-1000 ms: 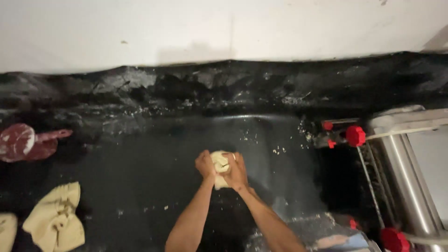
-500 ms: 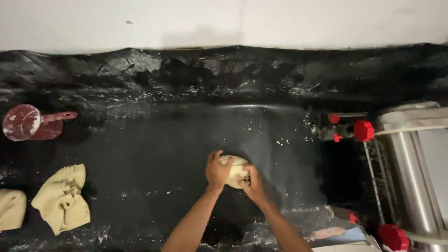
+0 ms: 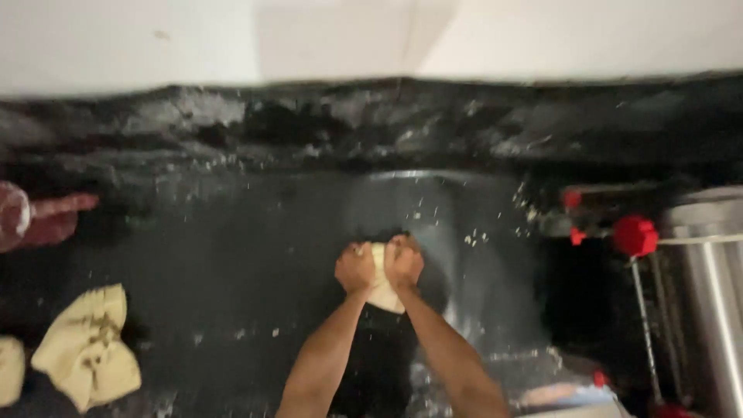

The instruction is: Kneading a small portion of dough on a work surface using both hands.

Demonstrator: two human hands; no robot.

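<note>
Both hands press side by side on a pale dough lump (image 3: 381,288) near the middle of the dark, flour-specked counter (image 3: 232,255): the left hand (image 3: 354,268) and right hand (image 3: 404,262) are each clenched on the dough, knuckles up. At the near left lie a folded yellowish dough sheet (image 3: 85,347) and another pale piece (image 3: 9,370) at the edge, with a reddish scoop (image 3: 39,217) farther back. To the right stands a steel machine (image 3: 708,286) with red knobs (image 3: 635,235); no package or label can be made out.
</note>
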